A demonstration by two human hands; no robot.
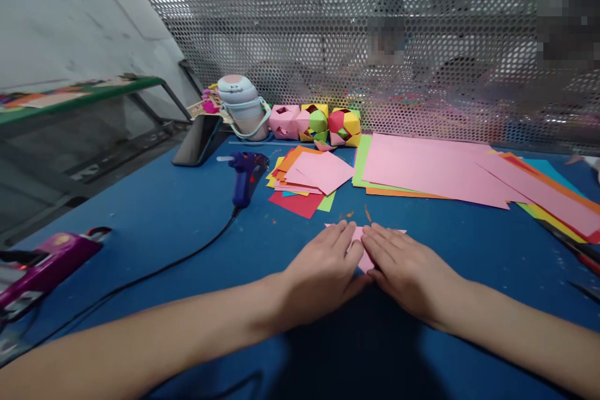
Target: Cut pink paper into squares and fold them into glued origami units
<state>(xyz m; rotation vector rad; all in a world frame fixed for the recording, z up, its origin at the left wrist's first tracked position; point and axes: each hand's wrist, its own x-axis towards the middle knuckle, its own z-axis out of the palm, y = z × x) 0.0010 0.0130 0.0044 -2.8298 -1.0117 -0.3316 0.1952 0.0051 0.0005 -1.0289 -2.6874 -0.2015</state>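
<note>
A small piece of pink paper lies on the blue table, partly covered by both hands. My left hand presses on its left part, fingers stretched out over the paper. From the other side my right hand lies flat on it, fingers extended and close together. The thumbs nearly meet at the near edge. Whether the paper has a fold is hidden under the fingers. Beyond the hands sits a pile of coloured paper squares, pink on top.
A blue hot glue gun with a black cord stands left of the squares. Behind are a phone, a bottle and folded paper cubes. Large pink sheets lie right, scissors beyond. A purple power strip is far left.
</note>
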